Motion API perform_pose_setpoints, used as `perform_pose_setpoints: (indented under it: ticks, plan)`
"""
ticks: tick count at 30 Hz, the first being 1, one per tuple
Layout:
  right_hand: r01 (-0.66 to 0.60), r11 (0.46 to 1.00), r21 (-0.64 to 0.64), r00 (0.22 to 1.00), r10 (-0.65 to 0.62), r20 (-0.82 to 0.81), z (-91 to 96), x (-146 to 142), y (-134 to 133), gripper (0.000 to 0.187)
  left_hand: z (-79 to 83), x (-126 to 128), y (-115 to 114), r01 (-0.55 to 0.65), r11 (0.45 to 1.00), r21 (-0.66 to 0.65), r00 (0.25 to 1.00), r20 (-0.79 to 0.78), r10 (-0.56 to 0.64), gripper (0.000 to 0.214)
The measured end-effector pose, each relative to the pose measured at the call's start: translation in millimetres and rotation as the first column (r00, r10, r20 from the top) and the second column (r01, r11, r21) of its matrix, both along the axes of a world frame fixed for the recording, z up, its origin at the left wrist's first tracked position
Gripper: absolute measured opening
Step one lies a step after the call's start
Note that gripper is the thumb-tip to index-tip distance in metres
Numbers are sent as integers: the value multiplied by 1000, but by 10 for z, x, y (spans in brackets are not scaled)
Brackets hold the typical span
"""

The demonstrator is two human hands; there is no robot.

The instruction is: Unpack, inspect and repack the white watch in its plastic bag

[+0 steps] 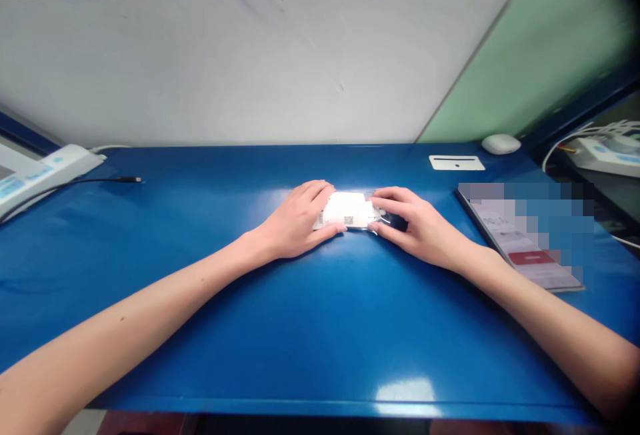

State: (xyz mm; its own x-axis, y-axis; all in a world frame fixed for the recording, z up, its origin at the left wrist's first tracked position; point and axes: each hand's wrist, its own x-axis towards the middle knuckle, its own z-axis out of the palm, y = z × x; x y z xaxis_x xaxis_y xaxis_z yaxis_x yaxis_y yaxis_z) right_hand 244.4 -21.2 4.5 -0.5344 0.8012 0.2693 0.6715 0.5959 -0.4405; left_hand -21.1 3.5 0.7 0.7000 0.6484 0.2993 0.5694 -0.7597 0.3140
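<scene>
Between the two grips, flat on the blue counter (pixel 320 328), lies a white packet (pixel 347 210) with small printed codes on its face, brightly lit from above. The left grip (pixel 300 218) is closed on the packet's left end: the fingers curl over its far edge and top, and the thumb presses along its near edge. The right grip (pixel 417 228) is clamped on the opposite end, with the fingers laid over the top and the thumb tucked at the near side. A darker, glossy part of the packet shows under those fingers, though what it is cannot be told. Both forearms reach in from the near edge of the counter and meet at the packet.

Beyond the right grip, and a little to its right, a flat white card (pixel 457 163) with a thin slot lies on the counter. A small white oval object (pixel 501 143) sits further out from the card. Just right of the right grip lies a flat panel (pixel 520 248) whose surface is blurred out. Further right and off the counter sits a white device with wires (pixel 607 151). Well to the left of the left grip, a white box (pixel 45 171) rests at the counter's edge, and a thin black cable (pixel 100 181) runs from it towards the middle, its end well apart from the hands.
</scene>
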Motion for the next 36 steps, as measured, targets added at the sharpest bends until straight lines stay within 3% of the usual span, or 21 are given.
perform_pose_setpoints:
  ticks: [5, 13, 22, 36]
  plan:
    - [-28, 999, 28, 994, 25, 106, 33, -35, 22, 27, 2, 3, 8, 2, 1000, -8, 1000, 12, -2, 51]
    - [4, 998, 62, 967, -19, 253, 108, -48, 8, 37, 16, 8, 8, -10, 1000, 5, 1000, -5, 10, 51]
    - [-2, 1000, 3, 965, 1, 261, 220, 81, 12, 27, 38, 11, -3, -8, 1000, -4, 1000, -17, 8, 51]
    - [-110, 993, 37, 969, 99, 225, 114, 116, 46, 41, 15, 10, 1, -7, 1000, -10, 1000, -29, 7, 52]
